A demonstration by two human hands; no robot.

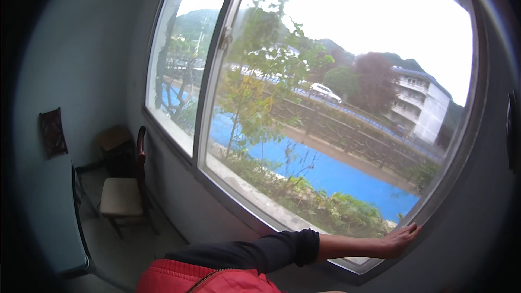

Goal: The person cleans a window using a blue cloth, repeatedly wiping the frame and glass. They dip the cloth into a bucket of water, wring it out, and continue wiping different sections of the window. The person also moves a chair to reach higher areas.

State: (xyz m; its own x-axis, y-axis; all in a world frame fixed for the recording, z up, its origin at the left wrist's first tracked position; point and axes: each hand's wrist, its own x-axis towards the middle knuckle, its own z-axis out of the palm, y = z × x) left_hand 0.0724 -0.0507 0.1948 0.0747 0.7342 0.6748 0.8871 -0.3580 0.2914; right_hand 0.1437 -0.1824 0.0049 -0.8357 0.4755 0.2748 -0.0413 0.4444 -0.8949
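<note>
My left arm, in a dark sleeve pushed up toward the elbow, reaches across to the right. My left hand (399,240) lies against the lower right part of the metal window frame (448,171), fingers stretched out and a ring on one of them. It holds nothing that I can see. Inside the frame is a large window pane (325,130), with a narrower pane (182,65) on its left. My right hand does not show; a small pale sliver at the lower edge is too little to make out.
To the left stand a chair with a light seat (120,195), a brown stool (115,138) and a pale table (51,217). Another chair back (53,133) rises behind the table. Outside are shrubs (347,211), blue ground, a fence, a white car (325,92) and a building (418,103).
</note>
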